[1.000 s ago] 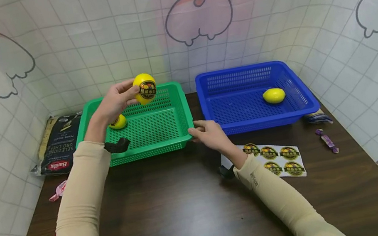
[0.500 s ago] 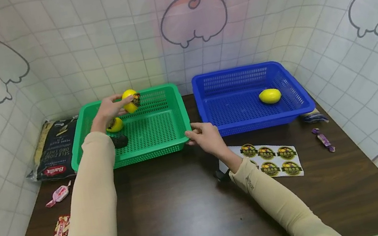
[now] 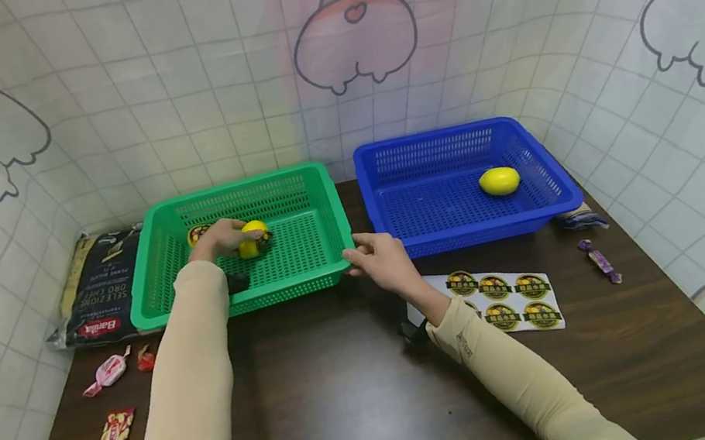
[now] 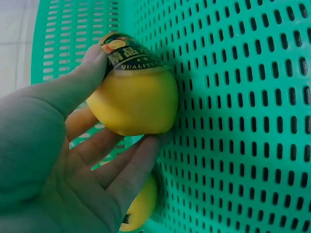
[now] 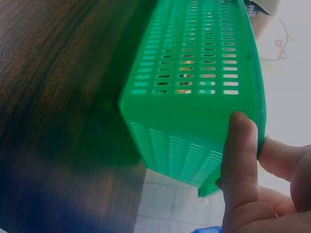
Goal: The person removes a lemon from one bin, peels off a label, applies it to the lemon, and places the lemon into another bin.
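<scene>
table [image 3: 356, 400]: dark wood, carries pretty much everything here
green basket [image 3: 306, 279]: back left part of the table, just left of the blue one
blue basket [image 3: 468, 235]: back right part, a plain lemon [image 3: 499, 181] sitting toward its right side
black bag [image 3: 96, 285]: flat along the table's left edge, right up against the green basket
sticker sheet [image 3: 507, 295]: in front of the blue basket, round labels in rows
left hand [image 3: 219, 239]: down inside the green basket, fingers and thumb wrapped around a labelled lemon [image 4: 133, 90]; wrist view shows it against the basket floor
second lemon [image 4: 141, 206]: under that hand in the left wrist view, looks like it has a label too but it's mostly hidden
right hand [image 3: 382, 260]: pinching the green basket's front right corner, thumb [image 5: 238, 160] on the outside wall and fingers over the rim
candies: a few wrapped ones by the front left edge [image 3: 107, 371], one purple near the right edge [image 3: 599, 261]
</scene>
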`<act>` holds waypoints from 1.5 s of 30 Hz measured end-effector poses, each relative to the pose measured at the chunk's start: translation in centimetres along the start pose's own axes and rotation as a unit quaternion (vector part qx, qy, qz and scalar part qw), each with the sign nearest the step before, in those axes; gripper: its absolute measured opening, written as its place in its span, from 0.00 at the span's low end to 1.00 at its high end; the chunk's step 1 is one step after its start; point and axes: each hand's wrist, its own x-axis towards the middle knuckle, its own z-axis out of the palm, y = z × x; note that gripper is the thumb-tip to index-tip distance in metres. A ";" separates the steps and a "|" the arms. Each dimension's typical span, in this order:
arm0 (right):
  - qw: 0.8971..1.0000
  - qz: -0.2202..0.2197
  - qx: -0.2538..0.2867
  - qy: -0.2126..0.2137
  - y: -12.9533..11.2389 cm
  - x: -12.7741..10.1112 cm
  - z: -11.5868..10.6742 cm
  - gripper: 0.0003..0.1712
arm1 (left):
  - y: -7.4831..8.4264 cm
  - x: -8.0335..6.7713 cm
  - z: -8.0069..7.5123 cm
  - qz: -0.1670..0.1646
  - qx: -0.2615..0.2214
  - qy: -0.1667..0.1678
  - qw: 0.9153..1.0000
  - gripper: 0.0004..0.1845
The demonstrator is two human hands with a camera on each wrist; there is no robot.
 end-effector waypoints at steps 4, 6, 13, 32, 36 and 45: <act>1.000 -0.002 -0.007 -0.001 0.1 -0.1 0.1 0.32 | 0.2 0.2 0.2 -0.007 0.017 0.006 1.000 0.37; 1.000 -0.002 -0.006 -0.001 0.2 -0.1 0.1 0.32 | 0.2 0.2 0.2 -0.013 0.020 0.000 1.000 0.37; 1.000 0.006 0.023 0.009 0.3 0.0 0.2 0.32 | 1.0 0.1 -0.4 -0.010 0.053 0.003 0.999 0.39; 0.999 -0.019 -0.036 0.005 0.2 -1.4 -0.9 0.35 | 4.6 -4.4 -2.1 0.167 0.150 0.073 0.972 0.36; 0.998 -0.017 -0.052 -0.008 0.3 -2.1 -1.3 0.34 | 5.0 -5.9 -0.7 0.219 0.137 0.089 0.962 0.33; 0.997 -0.030 -0.041 -0.064 1.0 -4.1 -2.4 0.27 | 5.5 -10.1 3.3 0.292 0.074 0.095 0.949 0.27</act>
